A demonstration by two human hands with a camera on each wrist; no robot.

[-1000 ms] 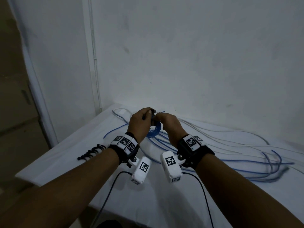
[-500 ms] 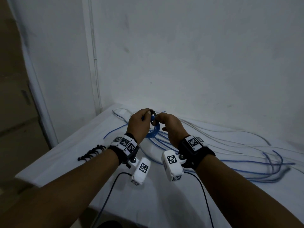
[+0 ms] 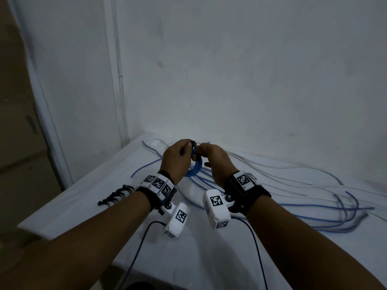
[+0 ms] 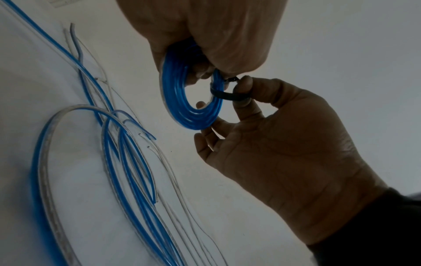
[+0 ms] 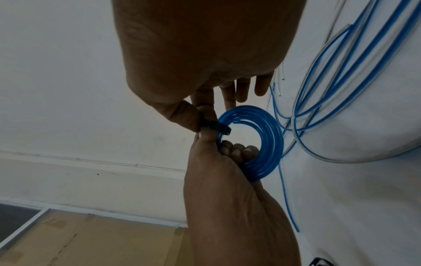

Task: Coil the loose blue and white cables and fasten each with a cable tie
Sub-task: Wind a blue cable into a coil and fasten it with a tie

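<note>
Mid-frame, the left hand [image 3: 178, 158] gripped the blue coil [image 4: 193, 100] while the right hand [image 3: 215, 162] pinched the black tie [image 4: 227, 95] looped round it, likely needing cinching next.

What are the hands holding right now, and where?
Left hand grips the blue cable coil at its top; right hand pinches the black cable tie looped round it.

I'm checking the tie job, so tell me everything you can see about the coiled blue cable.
The blue coil is a small, flat ring of several turns of glossy, translucent blue tubing. It is held upright above the table, clear of the loose cables. The left hand grips one side with fingers through the middle. The right hand pinches a black cable tie looped around the turns.
</note>
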